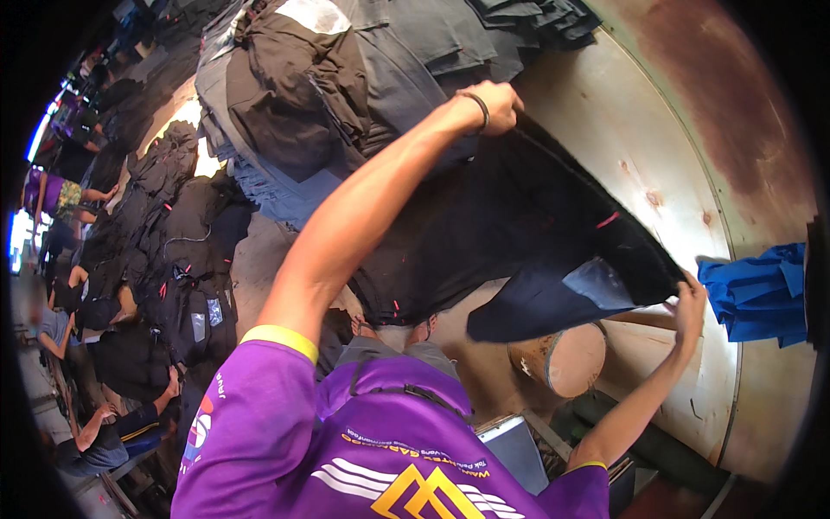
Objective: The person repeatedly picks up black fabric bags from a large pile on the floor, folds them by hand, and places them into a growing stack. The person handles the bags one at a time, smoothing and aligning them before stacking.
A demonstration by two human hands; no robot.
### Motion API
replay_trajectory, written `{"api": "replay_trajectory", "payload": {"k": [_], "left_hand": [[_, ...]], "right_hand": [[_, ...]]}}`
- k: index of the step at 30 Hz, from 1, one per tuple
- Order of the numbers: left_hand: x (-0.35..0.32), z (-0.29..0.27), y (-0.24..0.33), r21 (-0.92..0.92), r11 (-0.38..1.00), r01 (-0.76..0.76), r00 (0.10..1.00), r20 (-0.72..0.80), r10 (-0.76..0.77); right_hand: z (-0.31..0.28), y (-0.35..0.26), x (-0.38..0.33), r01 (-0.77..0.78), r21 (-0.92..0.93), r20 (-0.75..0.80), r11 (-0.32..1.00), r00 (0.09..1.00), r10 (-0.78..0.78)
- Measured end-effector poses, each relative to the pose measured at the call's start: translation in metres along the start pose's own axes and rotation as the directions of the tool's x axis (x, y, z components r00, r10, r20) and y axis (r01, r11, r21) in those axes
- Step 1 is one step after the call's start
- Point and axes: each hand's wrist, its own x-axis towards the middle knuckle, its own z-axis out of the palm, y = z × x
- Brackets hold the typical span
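A black garment [519, 225], perhaps trousers, is stretched between my two hands, with its long edge running slantwise from one to the other. My left hand [494, 108] is raised far in front, fingers closed on the upper end of that edge. Off to the right, my right hand [689, 307] pinches the lower end. A small pink-red tag [608, 220] shows near the edge, and a shiny pale patch [598, 284] lies on the part hanging by my right hand. The cloth's lower left part hangs near my feet, and its folds hide its full shape.
Stacked dark grey and black garments [298, 104] rise beyond my left arm. More black garments [164, 233] are heaped at left, with several people beyond. A round wooden-topped drum [577, 359] stands under the cloth. Blue cloth [756, 292] hangs by the plywood panel [657, 147] at right.
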Motion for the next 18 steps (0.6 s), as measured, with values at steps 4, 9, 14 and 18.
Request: {"api": "replay_trajectory", "payload": {"k": [4, 9, 14, 18], "left_hand": [[-0.025, -0.035, -0.005, -0.012, 0.956, -0.293, 0.933, -0.224, 0.283], [-0.113, -0.013, -0.084, 0.156, 0.942, -0.296, 0.938, -0.136, 0.318], [-0.23, 0.1, -0.204, 0.519, 0.813, -0.262, 0.949, 0.292, 0.12], [-0.349, 0.185, -0.285, 0.64, 0.75, 0.167, 0.755, 0.406, -0.515]], "right_hand": [[-0.01, -0.069, -0.06, 0.152, -0.043, -0.182, 0.987, 0.971, -0.158], [0.072, -0.087, -0.157, 0.199, -0.104, 0.135, 0.974, 0.974, -0.184], [0.276, -0.033, -0.216, 0.251, -0.253, 0.53, 0.934, 0.844, -0.083], [0.417, 0.017, -0.267, 0.327, -0.009, 0.926, 0.945, 0.36, -0.115]]}}
